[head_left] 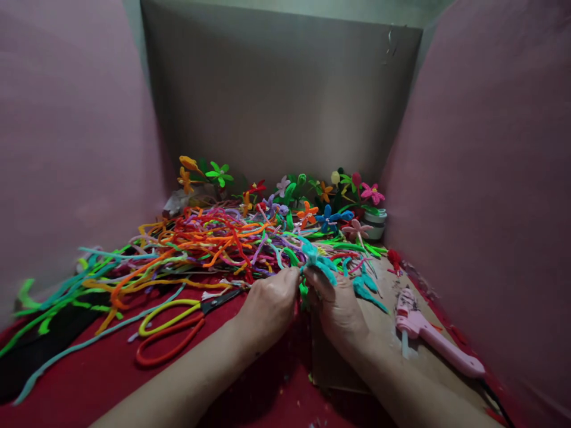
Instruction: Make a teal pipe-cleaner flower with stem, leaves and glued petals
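Note:
Both hands meet at a turquoise pipe-cleaner flower (314, 257), held up in front of the heap of stems. My left hand (274, 297) is closed, its thumb and fingertips pinched at the flower's base from the left. From the right, my right hand (336, 303) is closed on the same flower, with the thumb over a lower petal. A bit of green (304, 294) shows between the hands; what it belongs to is partly hidden. Just right of my right hand, loose turquoise petals (366, 285) lie on the cardboard (388, 321).
Scissors (172, 333) with yellow and red handles lie left of my left arm. A pink glue gun (437, 342) rests on the cardboard at right. Tangled pipe cleaners (209, 238) cover the left and middle. Finished flowers (328, 219) and a small pot (375, 224) stand behind.

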{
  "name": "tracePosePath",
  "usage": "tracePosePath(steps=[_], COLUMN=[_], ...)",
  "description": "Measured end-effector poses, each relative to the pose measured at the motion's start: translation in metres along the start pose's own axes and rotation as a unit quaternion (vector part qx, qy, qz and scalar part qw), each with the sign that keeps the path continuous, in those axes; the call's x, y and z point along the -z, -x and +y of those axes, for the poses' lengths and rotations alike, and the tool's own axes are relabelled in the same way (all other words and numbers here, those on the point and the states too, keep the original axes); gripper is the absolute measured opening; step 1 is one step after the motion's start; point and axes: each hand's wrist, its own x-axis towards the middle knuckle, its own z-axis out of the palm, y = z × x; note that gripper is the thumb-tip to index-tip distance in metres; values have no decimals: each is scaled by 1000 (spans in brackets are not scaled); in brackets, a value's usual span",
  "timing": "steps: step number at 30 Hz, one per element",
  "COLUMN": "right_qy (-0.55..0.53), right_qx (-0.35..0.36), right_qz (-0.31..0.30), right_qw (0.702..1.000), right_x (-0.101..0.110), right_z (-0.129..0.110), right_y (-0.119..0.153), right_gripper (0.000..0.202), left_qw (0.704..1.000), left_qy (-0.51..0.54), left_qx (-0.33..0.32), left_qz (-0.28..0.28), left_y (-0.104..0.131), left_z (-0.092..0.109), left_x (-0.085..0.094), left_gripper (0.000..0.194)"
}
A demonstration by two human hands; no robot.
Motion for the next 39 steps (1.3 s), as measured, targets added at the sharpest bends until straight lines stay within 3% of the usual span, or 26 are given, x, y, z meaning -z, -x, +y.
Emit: tracePosePath(steps=[3,5,8,10,14,18,21,23,25,27,28,30,34,36,39], right_qy=[41,57,63,78,66,-55,-83,-85,-85,-85,-87,-89,-79,-69,-55], right_qx=[-1,14,32,46,50,-41,-85,-85,-79,-82,-86,-94,-99,-93,-87], right_qz=[11,13,-2,-16,-41,-55,-79,-75,-50,-21,-9,7,11,-3,-43], right_qw=[999,998,997,996,996,996,990,990,992,993,992,992,992,993,994], right_x=[0,-1,-5,-7,-9,-7,-4,-4,-6,-8,-9,-9,-4,-2,1], right_z=[1,0,-6,-12,-20,-13,-6,-7,-9,-12,-13,-12,-5,-2,-1], right_y=[1,1,2,3,6,4,1,1,1,2,2,3,3,1,-2], right_gripper=[7,9,7,6,20,6,10,7,5,9,11,13,12,15,12], left_qw=[998,988,935,895,842,790,757,770,839,924,954,985,992,981,932], left_qy=[51,139,304,384,482,555,589,572,483,341,270,166,118,179,320], left_qx=[22,74,182,221,221,206,189,179,162,130,107,54,19,71,168], left_qz=[12,11,-30,-57,-101,-157,-212,-221,-189,-117,-76,-8,33,20,-32], left_y=[-1,-3,-7,-8,-8,-7,-8,-9,-10,-10,-10,-7,-3,-4,-7], left_z=[2,5,12,14,11,2,-4,-3,1,5,6,6,2,2,5], left_x=[0,0,3,6,12,16,18,18,18,17,16,13,6,5,6], left_gripper=[14,19,21,18,17,18,19,21,25,24,21,11,13,20,30])
